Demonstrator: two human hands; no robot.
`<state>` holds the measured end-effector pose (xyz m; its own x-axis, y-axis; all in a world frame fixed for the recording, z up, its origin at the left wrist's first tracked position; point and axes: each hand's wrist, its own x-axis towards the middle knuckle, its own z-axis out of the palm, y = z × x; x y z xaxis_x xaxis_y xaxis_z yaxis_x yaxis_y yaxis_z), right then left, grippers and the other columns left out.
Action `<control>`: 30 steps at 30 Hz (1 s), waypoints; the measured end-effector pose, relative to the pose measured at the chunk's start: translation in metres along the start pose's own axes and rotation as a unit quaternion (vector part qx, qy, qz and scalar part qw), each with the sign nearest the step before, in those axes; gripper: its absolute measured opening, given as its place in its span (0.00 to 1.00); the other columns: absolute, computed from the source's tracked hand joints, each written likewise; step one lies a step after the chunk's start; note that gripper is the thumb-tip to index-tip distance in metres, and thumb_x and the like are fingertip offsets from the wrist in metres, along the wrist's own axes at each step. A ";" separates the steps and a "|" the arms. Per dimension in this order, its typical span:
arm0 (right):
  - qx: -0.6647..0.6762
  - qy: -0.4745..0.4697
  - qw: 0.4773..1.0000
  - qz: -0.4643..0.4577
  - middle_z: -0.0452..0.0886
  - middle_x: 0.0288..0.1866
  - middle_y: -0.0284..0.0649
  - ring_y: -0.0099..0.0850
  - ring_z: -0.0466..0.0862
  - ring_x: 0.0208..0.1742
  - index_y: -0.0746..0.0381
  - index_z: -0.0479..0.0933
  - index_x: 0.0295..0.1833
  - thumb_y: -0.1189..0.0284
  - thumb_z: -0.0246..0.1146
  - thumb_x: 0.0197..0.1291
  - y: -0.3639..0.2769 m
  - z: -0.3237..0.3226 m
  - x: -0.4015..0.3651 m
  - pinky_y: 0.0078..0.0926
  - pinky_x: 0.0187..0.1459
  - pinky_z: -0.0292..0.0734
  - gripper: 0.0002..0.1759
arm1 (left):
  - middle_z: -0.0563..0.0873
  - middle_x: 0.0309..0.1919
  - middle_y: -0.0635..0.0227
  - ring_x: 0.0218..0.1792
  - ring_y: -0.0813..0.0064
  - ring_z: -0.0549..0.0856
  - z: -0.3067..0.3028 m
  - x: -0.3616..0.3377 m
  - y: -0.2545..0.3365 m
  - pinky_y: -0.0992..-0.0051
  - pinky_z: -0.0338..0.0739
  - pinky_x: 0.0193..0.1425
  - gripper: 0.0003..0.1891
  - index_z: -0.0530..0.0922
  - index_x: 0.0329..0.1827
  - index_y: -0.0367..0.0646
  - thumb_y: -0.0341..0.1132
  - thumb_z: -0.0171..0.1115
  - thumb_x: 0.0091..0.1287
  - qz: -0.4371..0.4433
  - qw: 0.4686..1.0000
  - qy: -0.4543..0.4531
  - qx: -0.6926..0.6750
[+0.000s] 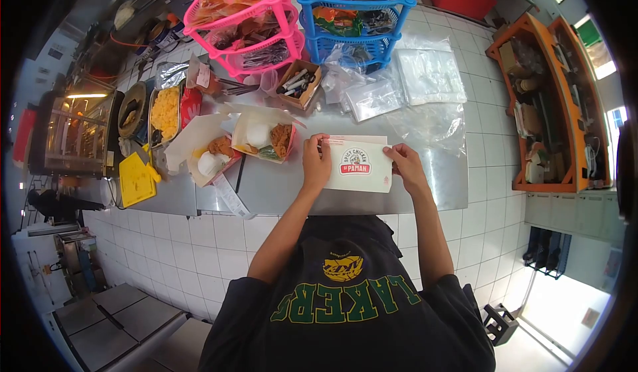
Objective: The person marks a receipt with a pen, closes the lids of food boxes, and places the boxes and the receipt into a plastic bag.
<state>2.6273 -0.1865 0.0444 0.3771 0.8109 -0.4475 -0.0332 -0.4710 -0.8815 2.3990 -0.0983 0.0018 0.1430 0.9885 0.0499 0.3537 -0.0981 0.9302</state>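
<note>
Above the steel table, a flat white food carton with a red "Spicy Chicken Paman" logo is held between my two hands. My left hand grips its left edge, fingers curled at the upper corner. At the upper right corner, my right hand pinches the carton with the thumb in front. To the left stand two open food boxes: the nearer one and another beside my left hand. Each contains a white rice mound and brown fried chicken. A paper receipt hangs over the table edge by the nearer box.
Pink and blue tiered baskets of sachets stand at the back. A cardboard box of markers and stacks of clear plastic bags are in front. On the left are a tray of yellow food and a yellow board.
</note>
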 end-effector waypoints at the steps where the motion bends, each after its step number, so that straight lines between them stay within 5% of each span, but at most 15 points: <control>1: 0.075 -0.039 0.996 0.017 0.80 0.34 0.31 0.20 0.77 0.34 0.61 0.77 0.46 0.62 0.70 0.65 0.009 -0.002 0.007 0.21 0.36 0.72 0.15 | 0.76 0.42 0.63 0.40 0.69 0.79 0.002 -0.004 0.001 0.71 0.77 0.44 0.08 0.79 0.53 0.42 0.34 0.55 0.77 0.019 0.999 0.029 0.009; 6: 0.210 -0.095 0.973 0.020 0.79 0.36 0.28 0.18 0.78 0.40 0.59 0.77 0.46 0.62 0.69 0.67 0.036 -0.007 0.015 0.23 0.45 0.74 0.13 | 0.74 0.45 0.63 0.43 0.70 0.77 -0.002 -0.006 0.007 0.71 0.75 0.48 0.08 0.79 0.53 0.42 0.33 0.52 0.78 0.027 1.000 0.002 -0.017; 9: 0.125 0.010 0.991 -0.041 0.82 0.34 0.32 0.23 0.79 0.34 0.63 0.78 0.45 0.64 0.68 0.68 0.022 0.004 0.000 0.27 0.38 0.75 0.13 | 0.74 0.46 0.63 0.45 0.70 0.76 -0.007 -0.003 0.005 0.71 0.74 0.51 0.09 0.78 0.53 0.42 0.33 0.52 0.79 0.038 0.999 -0.021 -0.026; 11: -0.082 0.146 0.975 -0.143 0.84 0.35 0.39 0.28 0.80 0.33 0.66 0.78 0.44 0.63 0.67 0.69 0.023 0.015 -0.004 0.30 0.38 0.76 0.15 | 0.74 0.46 0.63 0.45 0.69 0.76 -0.007 -0.003 0.004 0.71 0.73 0.52 0.09 0.78 0.53 0.41 0.33 0.51 0.79 0.037 0.998 -0.033 -0.026; 15: -0.131 0.254 0.940 -0.185 0.84 0.35 0.40 0.25 0.80 0.33 0.69 0.80 0.43 0.60 0.63 0.72 0.028 0.036 -0.013 0.26 0.38 0.77 0.19 | 0.75 0.47 0.62 0.46 0.68 0.76 0.002 -0.009 0.006 0.71 0.73 0.52 0.10 0.79 0.52 0.40 0.34 0.50 0.80 0.050 0.998 0.013 -0.044; 18: 0.014 0.182 0.982 -0.057 0.82 0.31 0.39 0.23 0.79 0.32 0.68 0.79 0.43 0.61 0.63 0.73 0.015 0.034 -0.015 0.26 0.36 0.74 0.18 | 0.77 0.47 0.61 0.45 0.68 0.77 0.003 -0.005 -0.001 0.70 0.73 0.52 0.12 0.79 0.52 0.39 0.35 0.48 0.81 0.030 0.998 0.010 -0.057; 24: 0.083 0.041 0.992 -0.089 0.80 0.30 0.35 0.18 0.74 0.31 0.67 0.80 0.44 0.60 0.61 0.74 0.039 0.018 0.007 0.21 0.32 0.71 0.18 | 0.79 0.47 0.59 0.45 0.64 0.78 0.002 -0.005 -0.004 0.67 0.73 0.53 0.13 0.79 0.52 0.40 0.36 0.47 0.81 0.024 0.999 -0.023 -0.041; 30: -0.075 0.165 0.970 -0.161 0.82 0.29 0.43 0.31 0.81 0.30 0.68 0.77 0.46 0.59 0.61 0.74 0.037 0.030 -0.007 0.32 0.35 0.77 0.19 | 0.79 0.51 0.55 0.49 0.54 0.79 -0.005 -0.001 -0.018 0.60 0.71 0.57 0.12 0.79 0.55 0.41 0.36 0.50 0.79 0.108 0.991 -0.068 0.027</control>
<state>2.5954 -0.1990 0.0100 0.6220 0.7809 -0.0577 0.2621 -0.2770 -0.9244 2.3878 -0.0969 -0.0136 0.3435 0.9191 0.1932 0.3490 -0.3159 0.8823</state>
